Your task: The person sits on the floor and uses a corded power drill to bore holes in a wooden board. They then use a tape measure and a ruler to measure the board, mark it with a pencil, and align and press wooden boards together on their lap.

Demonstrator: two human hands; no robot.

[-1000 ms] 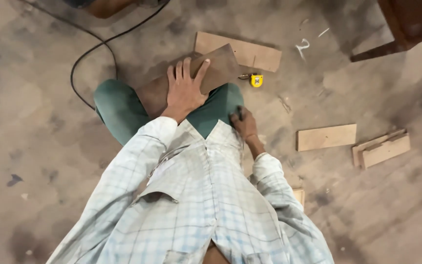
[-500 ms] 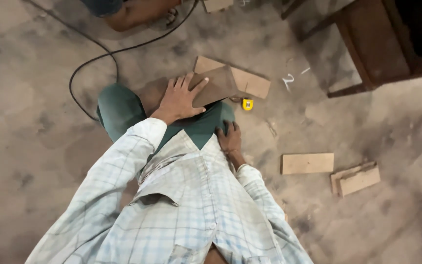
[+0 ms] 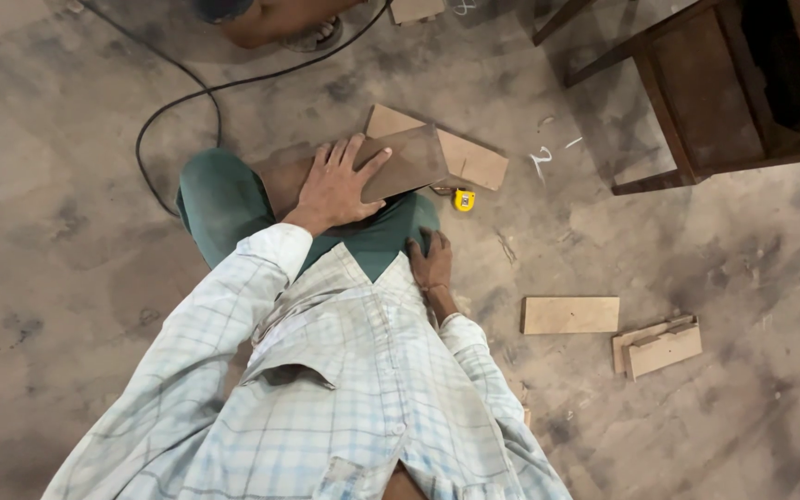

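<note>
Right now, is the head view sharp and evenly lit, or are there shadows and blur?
Head view: soft, even light, no glare; left hand on the brown board is sharp; dim shadow beneath the wooden furniture; wide-angle stretch across the checked shirt.

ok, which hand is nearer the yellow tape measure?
Right. The right hand rests on the knee just below-left of the yellow tape measure; the left hand lies flat on the board, farther left.

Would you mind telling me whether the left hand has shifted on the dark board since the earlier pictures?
No. The left hand lies flat on the dark board, the same way from the yellow tape measure; only the camera moved.
</note>
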